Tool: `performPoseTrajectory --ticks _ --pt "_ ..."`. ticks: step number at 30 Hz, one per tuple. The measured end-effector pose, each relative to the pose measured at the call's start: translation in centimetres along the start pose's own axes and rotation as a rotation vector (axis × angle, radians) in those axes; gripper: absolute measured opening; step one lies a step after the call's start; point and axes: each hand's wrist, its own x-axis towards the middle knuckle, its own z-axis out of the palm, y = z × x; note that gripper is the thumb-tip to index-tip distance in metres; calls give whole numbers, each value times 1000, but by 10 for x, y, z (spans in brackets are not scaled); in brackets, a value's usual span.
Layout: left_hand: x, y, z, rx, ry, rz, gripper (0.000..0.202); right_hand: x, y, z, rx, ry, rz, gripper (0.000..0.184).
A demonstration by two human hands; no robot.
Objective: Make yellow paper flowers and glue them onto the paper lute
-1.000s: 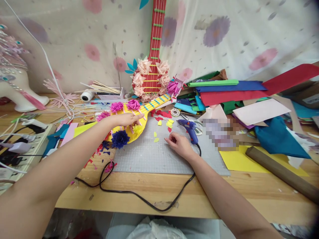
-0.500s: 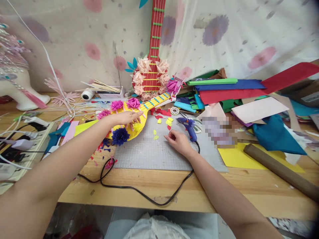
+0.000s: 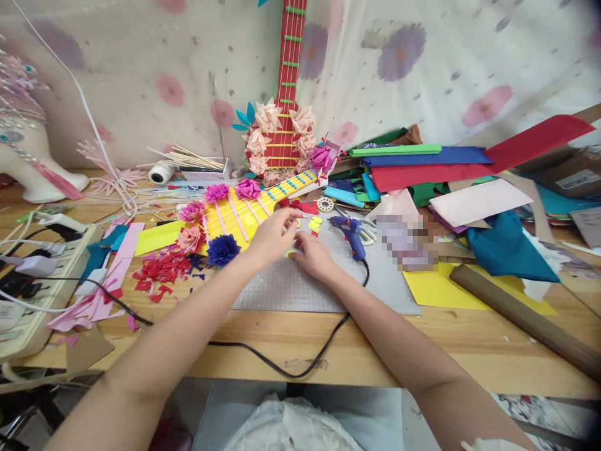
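A yellow paper guitar (image 3: 235, 216) with pink, magenta and dark blue paper flowers lies on the left part of the grey cutting mat (image 3: 291, 288). My left hand (image 3: 271, 235) hovers at the guitar's right edge, fingers curled together; what they hold is not visible. My right hand (image 3: 313, 257) rests on the mat beside it, fingertips pinched on a small yellow paper piece (image 3: 290, 252). The two hands nearly touch. More small yellow and red paper pieces (image 3: 313, 224) lie just behind them.
A blue glue gun (image 3: 350, 232) lies right of my hands, its black cord (image 3: 282, 369) looping over the table's front edge. A red paper guitar (image 3: 282, 134) leans on the wall. Coloured sheets (image 3: 422, 166) pile at right, a cardboard tube (image 3: 526, 316) at front right, a power strip (image 3: 32, 282) at left.
My left hand has come off the yellow guitar's body and moved right, and my right hand has moved left, so the two meet over the small paper pieces. The view shifted left.
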Motion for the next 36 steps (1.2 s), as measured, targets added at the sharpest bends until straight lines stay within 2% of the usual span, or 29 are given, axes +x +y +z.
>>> performPoseTrajectory --ticks 4,7,13,20,22,28,32,36 --pt "-30 -26 40 127 37 -19 36 1 -3 5 38 -18 27 31" --pt "-43 -43 50 152 88 -101 42 -2 1 6 152 -13 27 33" --pt "-49 -45 47 175 34 -119 40 -6 8 8 276 42 15 35" --pt "-46 -47 48 -80 51 -287 35 -4 10 13 455 123 5 35" --pt "-46 -48 48 -129 66 -295 35 -3 10 13 504 146 19 37" --pt "-47 -45 47 -179 96 -272 33 -3 8 11 622 101 98 29" --pt "-44 -44 50 -387 172 -327 28 -1 7 9 761 148 172 29" --pt "-40 -44 53 -586 165 -381 14 2 6 11 904 167 196 32"
